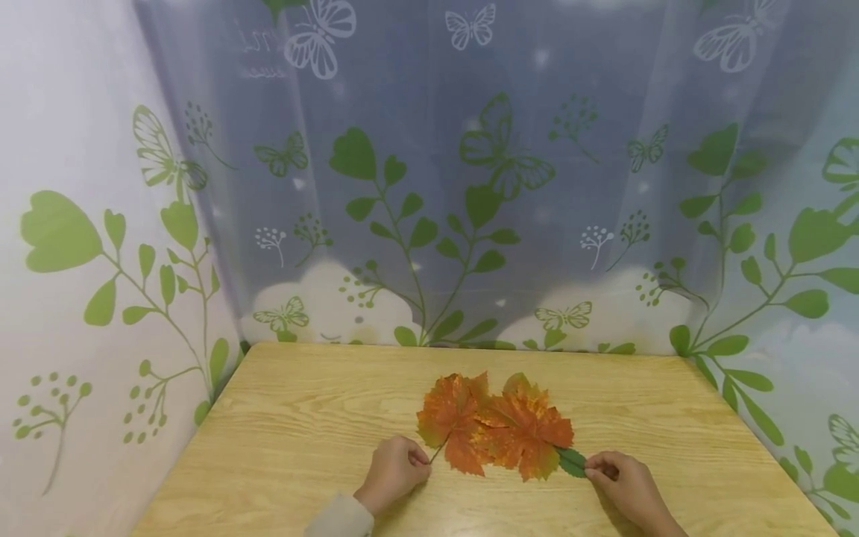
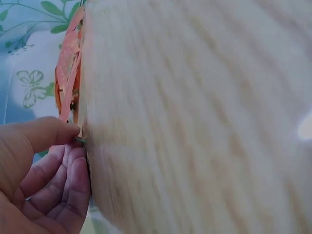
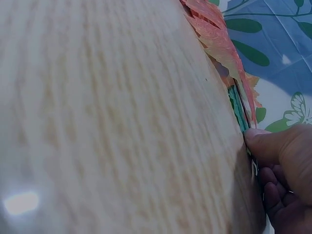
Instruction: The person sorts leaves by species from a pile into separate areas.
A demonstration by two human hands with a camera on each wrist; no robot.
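Two orange-red artificial leaves, a left leaf [image 1: 455, 421] and a right leaf [image 1: 530, 429], lie overlapping on the wooden table. Between thumb and fingertips, my left hand [image 1: 394, 470] pinches the thin stem [image 1: 438, 450] of the left leaf. My right hand [image 1: 629, 485] pinches the stem end at the outer tip of a small green leaf [image 1: 571, 462], which pokes out from under the right leaf. From the right wrist, the green leaf [image 3: 237, 108] shows just beyond the thumb. Edge-on in the left wrist view, the orange leaf [image 2: 69, 68] stands past the fingertips. Where the leaves overlap, their joint is hidden.
The light wooden table [image 1: 302, 403] spreads around both hands. Behind it hangs a blue-grey curtain [image 1: 429, 246] printed with green plants and butterflies. Similar pale printed cloth [image 1: 80, 335] encloses the left side, and more cloth [image 1: 805, 343] stands at the right.
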